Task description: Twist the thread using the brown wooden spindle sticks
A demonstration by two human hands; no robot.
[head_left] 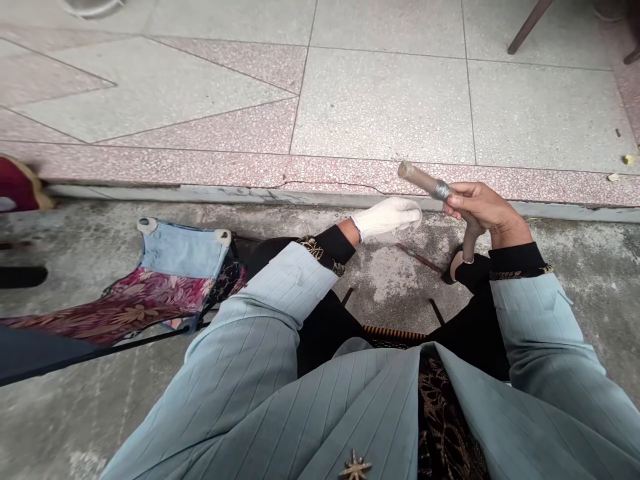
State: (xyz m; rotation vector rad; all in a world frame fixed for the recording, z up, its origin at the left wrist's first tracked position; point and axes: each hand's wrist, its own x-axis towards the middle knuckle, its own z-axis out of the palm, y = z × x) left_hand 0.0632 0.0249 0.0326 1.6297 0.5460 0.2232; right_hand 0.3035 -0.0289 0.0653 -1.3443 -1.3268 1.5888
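My right hand (480, 205), bare, is closed around a bent, translucent brownish hose (424, 177). Silvery wire (442, 190) is wound tightly round the hose just beyond my fingertips. One end of the hose points up and left; the other hangs below my hand towards my shoe. A white knitted glove covers my left hand (389, 218), which is held lower and to the left, apart from the hose. Its fingers are pressed together and curled, and whatever may be inside them is hidden. Beneath my hands, a thin tool with a reddish handle (425, 260) lies on the concrete.
A low folding chair (165, 293) with denim and floral cloth stands at my left. Ahead runs a raised step edge (240, 193) with terrazzo tiles behind it. A red shoe (20, 183) shows at far left, a furniture leg (527, 28) at upper right.
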